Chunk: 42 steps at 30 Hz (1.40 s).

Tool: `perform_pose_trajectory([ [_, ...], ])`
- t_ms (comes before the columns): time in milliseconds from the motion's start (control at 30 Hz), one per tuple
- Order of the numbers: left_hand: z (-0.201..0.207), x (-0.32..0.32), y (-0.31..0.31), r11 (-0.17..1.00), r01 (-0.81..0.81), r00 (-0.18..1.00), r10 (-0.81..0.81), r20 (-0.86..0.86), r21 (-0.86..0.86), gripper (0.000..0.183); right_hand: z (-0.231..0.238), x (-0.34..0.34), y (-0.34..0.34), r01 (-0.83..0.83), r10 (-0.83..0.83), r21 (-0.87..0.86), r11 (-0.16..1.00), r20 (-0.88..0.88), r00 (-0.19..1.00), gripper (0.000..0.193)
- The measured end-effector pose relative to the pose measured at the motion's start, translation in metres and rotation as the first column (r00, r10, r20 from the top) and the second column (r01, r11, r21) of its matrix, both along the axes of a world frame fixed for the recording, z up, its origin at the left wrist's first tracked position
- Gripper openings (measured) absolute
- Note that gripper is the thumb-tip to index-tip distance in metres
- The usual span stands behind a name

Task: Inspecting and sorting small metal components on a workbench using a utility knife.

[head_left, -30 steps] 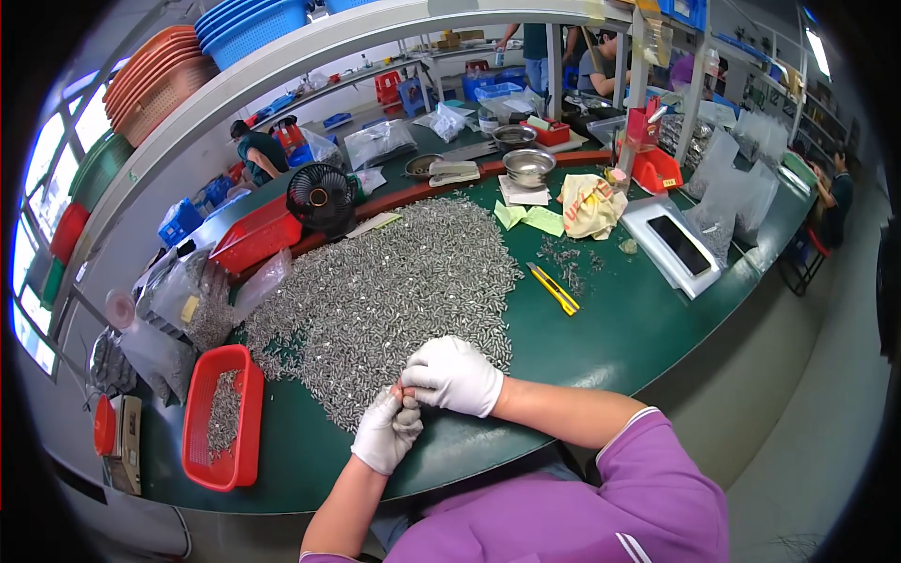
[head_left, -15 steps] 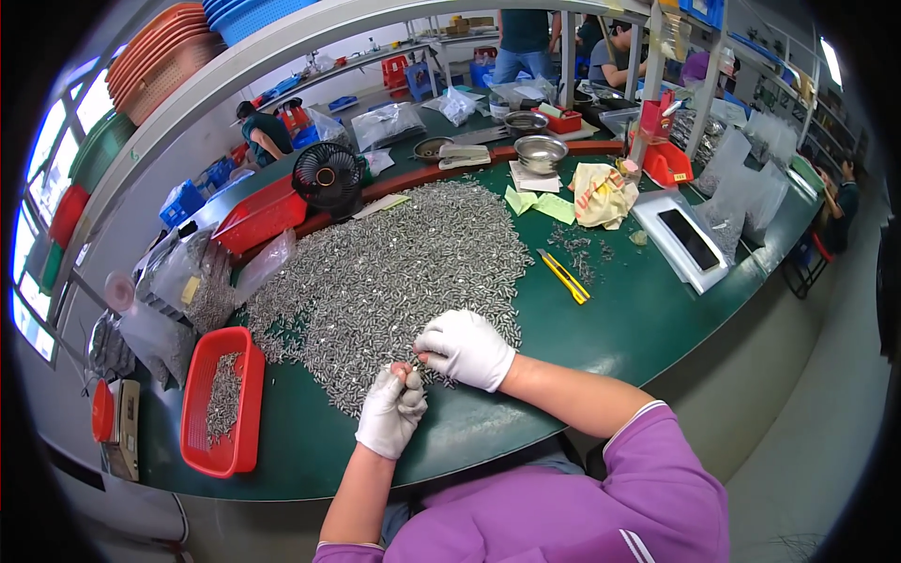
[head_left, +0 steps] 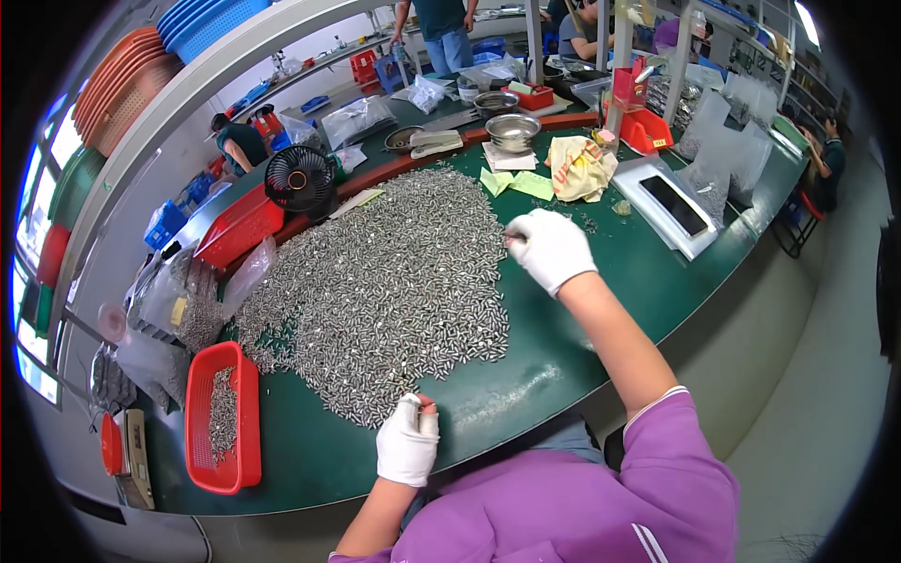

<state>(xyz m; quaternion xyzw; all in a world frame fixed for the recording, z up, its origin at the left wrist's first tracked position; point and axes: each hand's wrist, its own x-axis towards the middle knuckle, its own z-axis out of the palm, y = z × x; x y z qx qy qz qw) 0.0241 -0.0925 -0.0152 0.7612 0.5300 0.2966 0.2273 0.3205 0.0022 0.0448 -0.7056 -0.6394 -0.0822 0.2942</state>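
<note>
A wide pile of small metal pcs [head_left: 394, 281] is spread over the green counter [head_left: 535, 375], w/ its bulk in the middle & thinner patches toward the L. The left hand [head_left: 407, 446], white-gloved, is held at the near edge of the pile, w/ some bare fingertip shown; its fingers are bent close to one another, but whether they're fully together or clamped on a pc can't be told. The right hand [head_left: 552, 249], also white-gloved, is held well apart from the left, by the pile's R edge; its fingers are curled inward w/ tips toward the pile, & whether anything is gripped btwn them can't be told.

L of the pile, a red basket [head_left: 249, 413] is set on the counter, partly filled w/ similar pcs. Behind it, filled plastic bags [head_left: 155, 366] are grouped. A black fan [head_left: 298, 178] is stood at the pile's far L edge, next to a red tray [head_left: 241, 228]. Beyond the right hand, a cream cloth [head_left: 580, 169] is laid near pale green slips [head_left: 532, 185] & a steel bowl [head_left: 513, 133]; dark scraps [head_left: 588, 223] are seen just beside the hand. Farther R, a black phone [head_left: 674, 205] is rested on a flat white device [head_left: 696, 248].
</note>
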Motion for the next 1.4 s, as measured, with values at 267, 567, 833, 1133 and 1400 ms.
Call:
perform_pose_trajectory([
  [267, 0.004, 0.024, 0.001, 0.997, 0.078, 0.906, -0.069, -0.418, 0.004, 0.012, -0.038, 0.038, -0.016, 0.316, -0.277, -0.274, 0.908, 0.169, 0.946, 0.025],
  [567, 0.001, 0.023, -0.003, 0.992, 0.109, 0.907, -0.072, -0.416, 0.065, 0.011, -0.048, 0.046, -0.019, 0.397, -0.388, -0.113, 0.911, 0.095, 0.917, 0.02],
  [833, 0.001, 0.018, 0.0, 0.991, 0.131, 0.897, -0.105, -0.429, 0.033, 0.011, -0.018, -0.023, -0.152, -0.211, 0.024, -0.233, 0.949, -0.616, 0.787, 0.038],
  [1133, -0.001, 0.023, -0.013, 0.978, 0.207, 0.875, -0.177, -0.451, 0.018, 0.012, -0.053, -0.064, -0.208, -0.363, 0.283, -0.472, 0.803, -0.235, 0.93, 0.047],
  [1400, -0.004, 0.024, -0.015, 0.982, 0.181, 0.898, -0.141, -0.416, 0.056, 0.014, -0.046, -0.087, -0.197, -0.398, 0.323, -0.527, 0.751, -0.232, 0.918, 0.05],
])
